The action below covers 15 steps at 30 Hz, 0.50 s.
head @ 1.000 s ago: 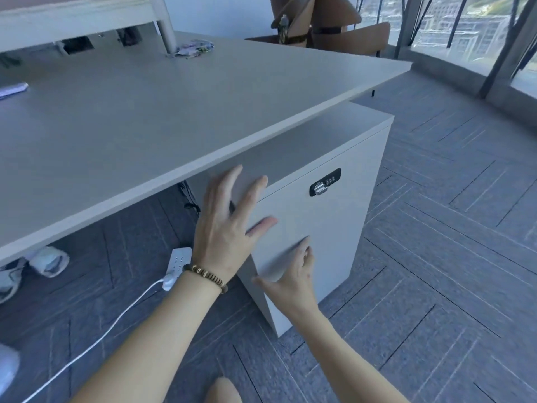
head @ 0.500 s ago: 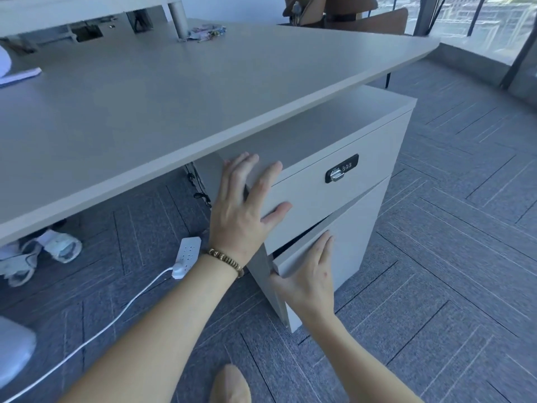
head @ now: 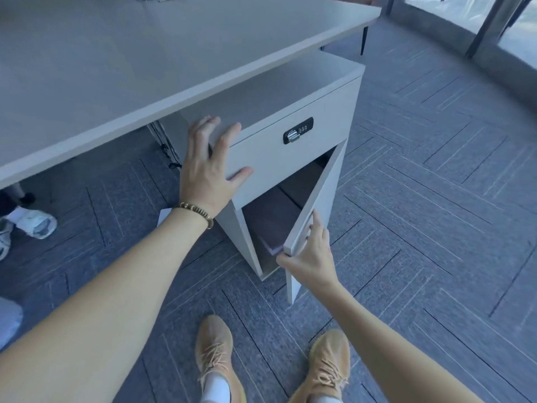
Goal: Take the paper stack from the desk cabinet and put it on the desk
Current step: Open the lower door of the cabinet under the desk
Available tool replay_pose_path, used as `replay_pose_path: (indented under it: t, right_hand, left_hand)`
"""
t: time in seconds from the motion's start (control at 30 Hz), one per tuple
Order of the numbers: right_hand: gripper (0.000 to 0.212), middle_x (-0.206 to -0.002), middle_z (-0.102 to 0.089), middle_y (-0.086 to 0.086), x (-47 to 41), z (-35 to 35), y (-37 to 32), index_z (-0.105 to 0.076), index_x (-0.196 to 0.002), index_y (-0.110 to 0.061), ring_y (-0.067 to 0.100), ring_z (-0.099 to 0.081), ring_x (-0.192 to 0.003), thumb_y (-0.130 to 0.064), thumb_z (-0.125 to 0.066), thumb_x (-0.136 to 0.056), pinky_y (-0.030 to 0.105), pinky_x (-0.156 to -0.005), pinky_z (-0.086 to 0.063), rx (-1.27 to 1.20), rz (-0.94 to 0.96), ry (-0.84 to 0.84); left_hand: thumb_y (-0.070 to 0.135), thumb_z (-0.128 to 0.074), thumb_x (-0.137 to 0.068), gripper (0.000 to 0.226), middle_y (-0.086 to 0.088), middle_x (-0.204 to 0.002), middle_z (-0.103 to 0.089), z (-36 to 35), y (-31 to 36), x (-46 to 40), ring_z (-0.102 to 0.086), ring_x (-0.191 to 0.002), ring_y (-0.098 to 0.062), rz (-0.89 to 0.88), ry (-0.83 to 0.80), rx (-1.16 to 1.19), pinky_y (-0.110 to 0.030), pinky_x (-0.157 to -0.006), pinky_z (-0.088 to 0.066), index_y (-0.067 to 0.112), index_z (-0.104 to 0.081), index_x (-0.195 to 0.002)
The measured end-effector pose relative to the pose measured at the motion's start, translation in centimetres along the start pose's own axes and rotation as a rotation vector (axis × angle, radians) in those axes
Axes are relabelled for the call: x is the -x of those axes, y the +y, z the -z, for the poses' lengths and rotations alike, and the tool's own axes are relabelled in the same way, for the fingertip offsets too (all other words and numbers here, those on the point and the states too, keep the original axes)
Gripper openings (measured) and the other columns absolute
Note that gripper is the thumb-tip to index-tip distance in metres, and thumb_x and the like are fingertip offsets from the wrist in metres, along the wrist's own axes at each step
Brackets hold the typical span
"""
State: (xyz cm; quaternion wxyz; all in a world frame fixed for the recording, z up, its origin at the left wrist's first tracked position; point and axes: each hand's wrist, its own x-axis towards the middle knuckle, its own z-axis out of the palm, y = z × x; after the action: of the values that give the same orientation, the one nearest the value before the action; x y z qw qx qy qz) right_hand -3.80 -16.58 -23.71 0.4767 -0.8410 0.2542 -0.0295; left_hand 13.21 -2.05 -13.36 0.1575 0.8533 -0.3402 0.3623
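1. Worktop [head: 130, 53]: pale grey slab, filling the frame from 9 to 12 o'clock; bare except for a small blurred item at its far edge.
2. Cabinet [head: 290, 91]: pale grey unit tucked under the worktop's near corner, at frame centre. Upper drawer front carries a dark combination lock [head: 298, 130] with a silver knob.
3. Cabinet door [head: 319, 207]: lower door, hinged on the side toward 3 o'clock, swung partly open so its free edge points toward 6 o'clock. Dark compartment visible behind it.
4. Paper stack [head: 271, 245]: low on the compartment floor; only a pale corner shows, just at 9 o'clock of the door's free edge. Not on the worktop.
5. Left hand [head: 209, 170]: fingers spread wide, palm flat against the cabinet's top front corner and drawer face; holds nothing. Beaded bracelet [head: 197, 212] on the wrist.
6. Right hand [head: 312, 254]: closed around the free edge of the cabinet door, thumb on the inner side, fingers on the outer face.
7. Shoes [head: 215, 347]: tan laced pair on grey carpet floor [head: 436, 228] at 6 o'clock, white socks above.
8. White shoe [head: 35, 222]: another person's, under the worktop at 9 o'clock.
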Motion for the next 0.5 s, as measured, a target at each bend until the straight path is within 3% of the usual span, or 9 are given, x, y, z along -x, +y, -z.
replay_pose_path:
  t: [0.13, 0.4, 0.5]
  right_hand:
    - [0.095, -0.143, -0.042, 0.001, 1.7, 1.4, 1.1, -0.018, -0.144, -0.038, 0.023, -0.055, -0.12, -0.031, -0.071, -0.066, 0.048, -0.096, -0.051, -0.057, -0.008, 0.008]
    - [0.087, -0.12, -0.054, -0.006, 2.7, 5.6, 3.6, -0.027, -0.143, -0.045, 0.014, -0.062, -0.106, -0.02, -0.069, -0.07, 0.04, -0.086, -0.055, -0.102, -0.052, -0.012]
    - [0.081, -0.112, -0.058, -0.005, 2.8, 7.7, 4.5, -0.032, -0.133, -0.048, 0.016, -0.07, -0.096, -0.018, -0.074, -0.071, 0.042, -0.082, -0.06, -0.099, -0.078, 0.004]
  left_hand:
    - [0.04, -0.082, -0.069, 0.083, -0.026, -0.137, -0.047, 0.9, 0.3, 0.3, -0.04, -0.135, -0.042, 0.014, -0.09, 0.024, -0.052, -0.113, -0.037, 0.015, -0.044, -0.138]
    - [0.033, -0.089, -0.064, 0.088, -0.024, -0.141, -0.044, 1.5, 1.1, 0.1, -0.036, -0.139, -0.04, 0.075, -0.124, 0.03, -0.048, -0.111, -0.041, 0.015, -0.045, -0.138]
    - [0.033, -0.088, -0.066, 0.087, -0.024, -0.144, -0.04, 2.1, 1.7, -0.5, -0.032, -0.142, -0.04, 0.111, -0.144, 0.03, -0.047, -0.111, -0.041, 0.015, -0.045, -0.14]
